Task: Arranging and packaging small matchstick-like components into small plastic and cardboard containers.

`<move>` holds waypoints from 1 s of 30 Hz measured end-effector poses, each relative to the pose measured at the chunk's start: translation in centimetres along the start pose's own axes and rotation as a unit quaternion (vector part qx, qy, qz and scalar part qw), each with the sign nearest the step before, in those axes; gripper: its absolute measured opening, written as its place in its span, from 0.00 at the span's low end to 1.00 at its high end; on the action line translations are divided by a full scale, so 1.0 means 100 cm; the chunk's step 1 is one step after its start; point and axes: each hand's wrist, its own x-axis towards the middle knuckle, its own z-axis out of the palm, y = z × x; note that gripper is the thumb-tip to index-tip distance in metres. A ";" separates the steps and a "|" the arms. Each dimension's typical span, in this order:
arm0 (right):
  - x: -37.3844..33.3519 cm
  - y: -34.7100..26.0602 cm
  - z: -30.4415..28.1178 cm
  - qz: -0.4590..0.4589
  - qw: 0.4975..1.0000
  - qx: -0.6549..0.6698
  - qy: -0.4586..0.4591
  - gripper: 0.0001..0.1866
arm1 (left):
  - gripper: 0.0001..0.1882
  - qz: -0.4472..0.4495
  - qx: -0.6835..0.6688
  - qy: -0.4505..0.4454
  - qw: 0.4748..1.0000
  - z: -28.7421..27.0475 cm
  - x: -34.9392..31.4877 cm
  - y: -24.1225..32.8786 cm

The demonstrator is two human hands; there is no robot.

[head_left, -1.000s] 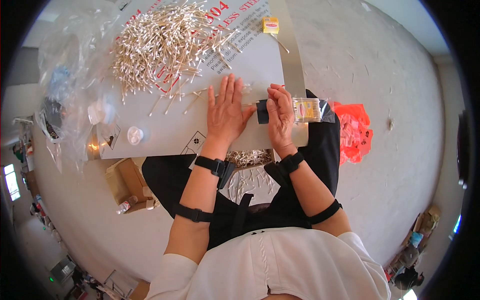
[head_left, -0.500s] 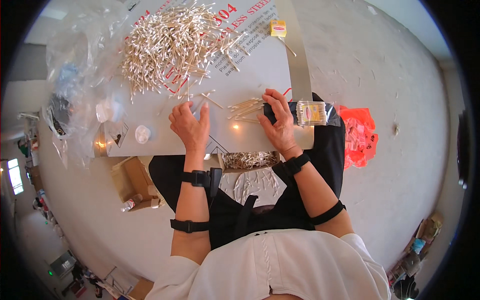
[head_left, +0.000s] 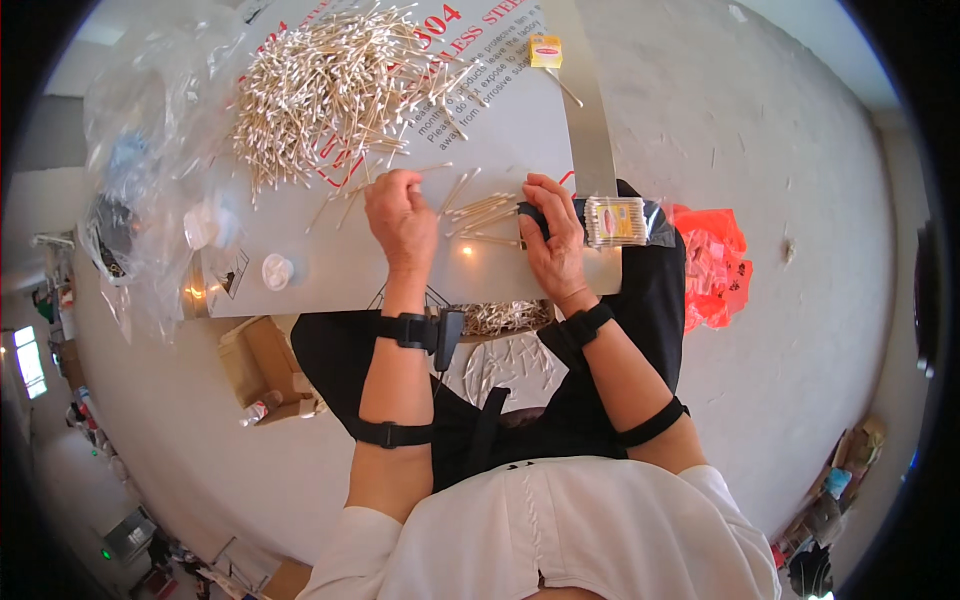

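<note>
Left hand (head_left: 402, 220) curled over the table (head_left: 340, 270), no telling whether grasping anything; right hand (head_left: 556, 240) bent around a black wrap (head_left: 531, 214), with unclear firmness. Between both, loose swabs (head_left: 487, 210); across the table's right edge, the pack (head_left: 615, 222). Possible trouble: scattering the swabs through a careless sweep, or dropping the pack through slack support.

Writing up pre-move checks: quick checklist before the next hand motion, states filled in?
1. Swabs in reach: ok, a big pile lies on the table.
2. Loose swabs between the hands aligned: not ok, spread at differing angles.
3. Left hand gripping a swab: cannot tell, its grip is hidden.
4. Labelled swab packet fully on the table: not ok, it juts past the right edge.
5. White container clear of both hands: ok, apart from them.
</note>
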 end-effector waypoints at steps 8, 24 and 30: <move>0.000 0.000 0.001 0.004 1.000 0.002 0.010 0.18 | 0.07 0.043 0.020 -0.125 0.991 -0.001 -0.008 0.019; 0.000 0.007 0.004 0.023 0.998 0.041 0.035 0.16 | 0.05 -0.118 -0.242 -0.491 0.829 -0.068 -0.019 0.022; -0.001 0.008 0.004 0.019 0.999 0.036 0.032 0.16 | 0.11 -0.091 -0.109 -0.301 0.943 -0.056 -0.028 0.004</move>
